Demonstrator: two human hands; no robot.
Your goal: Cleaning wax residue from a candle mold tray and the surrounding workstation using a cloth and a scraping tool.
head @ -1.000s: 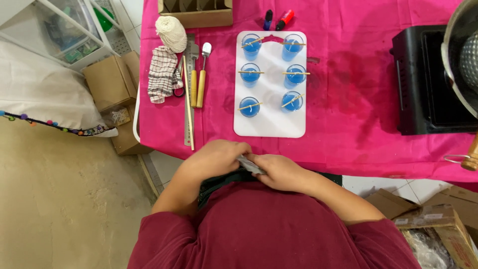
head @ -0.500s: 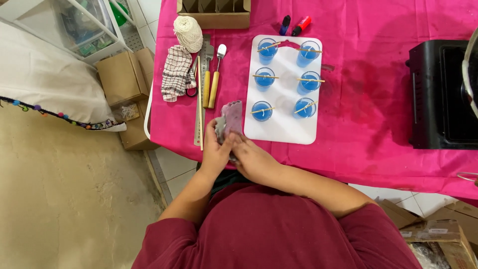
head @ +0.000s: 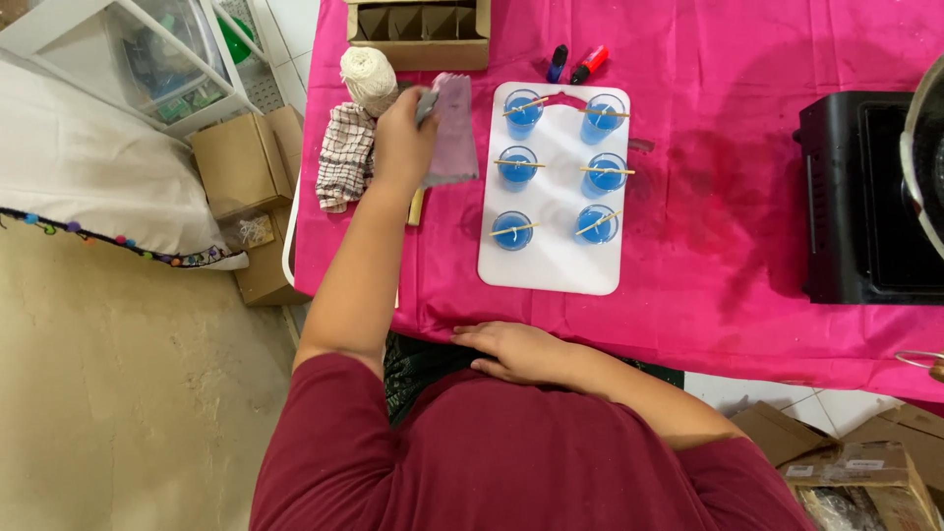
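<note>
The left hand (head: 401,138) is closed around a pale pink cloth (head: 452,133), holding it above the pink table (head: 708,197), just beside the white board (head: 551,265) of blue cups (head: 515,168). The right hand (head: 516,351) rests flat and empty, fingers loosely spread, on the table's near edge.

Home craft workspace, candle-making type. Evidence: table under a bright pink cloth (head: 747,246); white rectangular plastic board (head: 553,265) at centre carrying six small glasses of blue wax (head: 516,167), each with a wooden stick across the rim; black countertop burner (head: 865,197) at 3 o'clock; brown cardboard boxes (head: 241,162) on the bare floor at 9 o'clock; divided cardboard carton (head: 418,34) at 12 o'clock.
</note>
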